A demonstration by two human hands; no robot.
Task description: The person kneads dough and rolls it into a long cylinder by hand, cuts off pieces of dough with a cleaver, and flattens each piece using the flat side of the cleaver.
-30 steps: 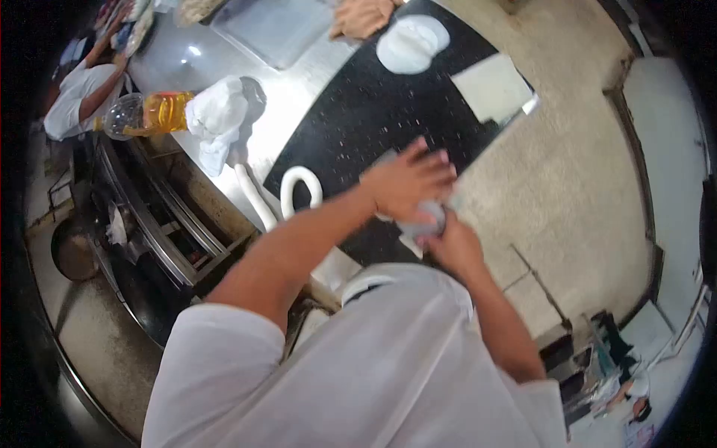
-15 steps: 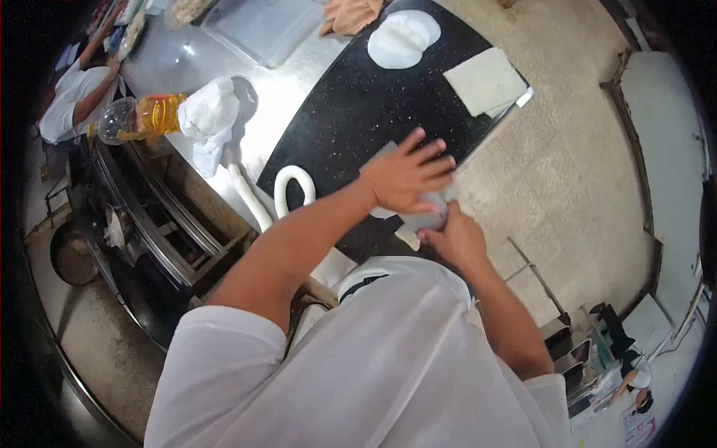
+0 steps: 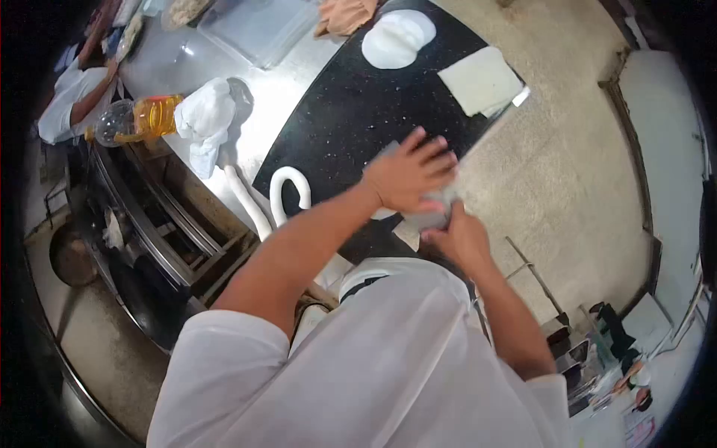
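Note:
My left hand (image 3: 411,178) lies flat, fingers spread, over a wide grey blade (image 3: 431,219), hiding much of it. My right hand (image 3: 461,237) is closed at the near end of this cleaver-like tool; its handle is hidden in my fist. A bit of white (image 3: 385,213) shows at the blade's left edge, perhaps dough. Just below sits a small pale piece (image 3: 407,236) that I cannot make out. To the left of my left forearm are a straight dough rope (image 3: 246,201) and a hooked dough rope (image 3: 290,179).
The black board (image 3: 336,112) holds a pile of thin white dough rounds (image 3: 396,39) and a folded pale cloth (image 3: 482,81). An oil bottle (image 3: 153,118), a white cloth (image 3: 205,119) and a clear tray (image 3: 258,30) are at upper left. Another person (image 3: 71,104) stands beyond.
Both hands stay together on the blade, with only a slight shift. The view has moved a little, so the board and its things appear slightly further left.

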